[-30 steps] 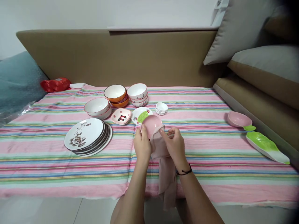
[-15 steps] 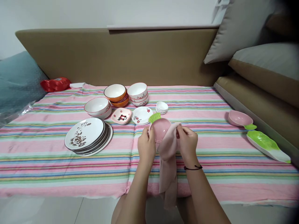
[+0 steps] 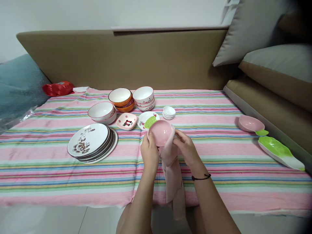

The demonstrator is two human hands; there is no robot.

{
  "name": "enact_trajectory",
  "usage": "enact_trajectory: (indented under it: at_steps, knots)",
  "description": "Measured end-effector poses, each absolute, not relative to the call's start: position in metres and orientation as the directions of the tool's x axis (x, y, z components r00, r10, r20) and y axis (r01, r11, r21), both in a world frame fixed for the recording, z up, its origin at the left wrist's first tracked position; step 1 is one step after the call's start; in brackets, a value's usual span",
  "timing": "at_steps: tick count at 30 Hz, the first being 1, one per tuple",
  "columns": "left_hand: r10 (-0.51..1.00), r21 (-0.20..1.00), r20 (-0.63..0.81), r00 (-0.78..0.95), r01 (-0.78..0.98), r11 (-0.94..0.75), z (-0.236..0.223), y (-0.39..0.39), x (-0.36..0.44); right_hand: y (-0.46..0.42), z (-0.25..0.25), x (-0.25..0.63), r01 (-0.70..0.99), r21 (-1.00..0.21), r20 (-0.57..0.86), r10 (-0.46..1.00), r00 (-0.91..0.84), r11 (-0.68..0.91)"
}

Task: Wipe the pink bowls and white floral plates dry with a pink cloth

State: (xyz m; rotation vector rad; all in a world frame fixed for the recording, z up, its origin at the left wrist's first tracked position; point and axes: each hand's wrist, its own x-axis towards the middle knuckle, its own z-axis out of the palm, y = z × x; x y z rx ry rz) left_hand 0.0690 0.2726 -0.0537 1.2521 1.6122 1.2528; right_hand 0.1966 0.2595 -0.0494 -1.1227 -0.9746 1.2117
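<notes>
A pink bowl with a green leaf-shaped handle is held up over the striped cloth, its inside facing me. My left hand grips its left rim, thumb on the inside. A pale pink cloth drapes over the bowl's right rim and hangs down toward my knees. My right hand is closed on this cloth, pressing it against the bowl's right side; its fingertips are partly hidden. Just behind the bowl lie white flowered plates, partly covered by the leaf handle.
Left are stacked brown-flowered plates, white bowls, orange bowls and a square cat dish. Farther back stand flowered bowls and small white dishes. At right lie another pink bowl and a green cabbage-shaped dish.
The bowl has shifted left and turned, its leaf handle now over the flowered plates. My right hand has moved left with the cloth, closer to the bowl's rim.
</notes>
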Motion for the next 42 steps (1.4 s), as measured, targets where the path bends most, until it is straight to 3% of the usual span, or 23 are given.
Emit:
enact_trajectory:
  at_steps: [4,8,14,17,21,26,32,36,40,42]
  knots:
    - [0.975,0.948,0.039,-0.219,0.318,0.033,-0.05,0.273,0.068,0.261,-0.056,0.194,-0.031,-0.999,0.03,0.985,0.172,0.036]
    - [0.997,0.92,0.073,-0.035,0.387,-0.054,-0.045,0.27,0.072,0.263,-0.066,0.194,0.253,-0.964,0.038,0.894,0.447,-0.086]
    - [0.996,0.912,0.029,0.085,0.407,-0.061,-0.044,0.264,0.078,0.266,-0.069,0.199,0.217,-0.967,0.022,0.801,0.598,-0.135]
    - [0.996,0.945,0.039,0.085,0.32,-0.064,-0.05,0.268,0.078,0.266,-0.065,0.199,0.25,-0.956,0.03,0.793,0.608,-0.155]
    - [0.998,0.988,0.051,0.022,0.141,-0.054,-0.059,0.276,0.074,0.264,-0.06,0.197,0.293,-0.954,0.105,0.851,0.515,-0.059]
    - [0.997,0.974,0.076,0.008,0.213,-0.076,-0.06,0.282,0.062,0.262,-0.058,0.204,0.153,-0.988,0.109,0.863,0.493,0.037]
    - [0.991,0.948,0.021,0.135,0.312,-0.063,-0.058,0.283,0.056,0.264,-0.064,0.215,-0.092,-0.991,0.021,0.814,0.58,0.092]
    - [0.991,0.977,0.01,0.133,0.212,-0.039,-0.06,0.282,0.06,0.267,-0.065,0.219,-0.209,-0.967,-0.023,0.764,0.645,0.147]
    - [0.998,0.998,-0.062,0.026,0.025,0.061,-0.062,0.283,0.062,0.266,-0.058,0.221,-0.324,-0.909,-0.045,0.711,0.702,0.263]
    - [0.992,0.992,-0.117,-0.038,-0.059,0.114,-0.061,0.283,0.061,0.264,-0.055,0.222,-0.344,-0.905,-0.062,0.724,0.687,0.249]
